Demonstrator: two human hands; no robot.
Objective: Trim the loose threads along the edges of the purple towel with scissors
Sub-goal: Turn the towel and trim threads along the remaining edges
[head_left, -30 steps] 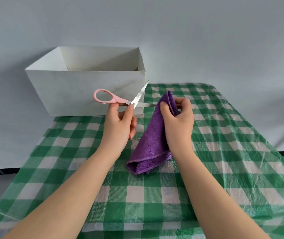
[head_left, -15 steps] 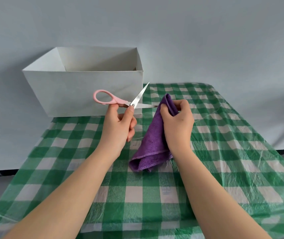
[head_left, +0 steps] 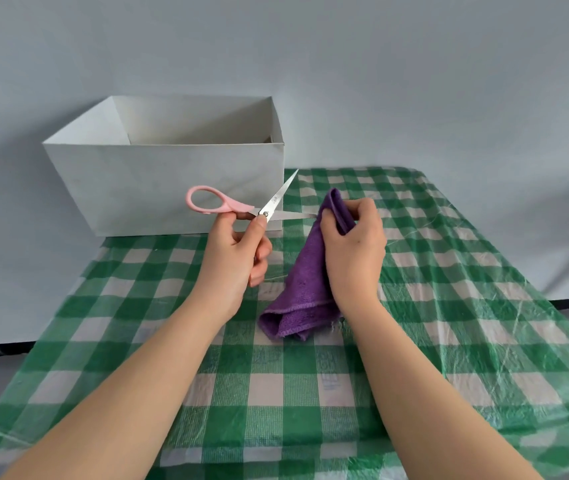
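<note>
Scissors (head_left: 241,206) with pink handles were gripped in the left hand (head_left: 234,258), blades spread, the lower tip just beside the right hand's thumb. That right hand (head_left: 354,251) pinched the bunched purple towel (head_left: 305,285) at its upper fold, its lower end resting on the green checked tablecloth (head_left: 449,306). Closing the blades there risked nicking the thumb or cutting the hem instead of a thread, since no loose thread could be made out at the blades.

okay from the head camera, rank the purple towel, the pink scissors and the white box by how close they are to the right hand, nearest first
1. Purple towel: gripped by the right hand itself.
2. Pink scissors: just left, in the left hand, one blade tip reaching the towel's edge.
3. White box: farthest, behind and left.
</note>
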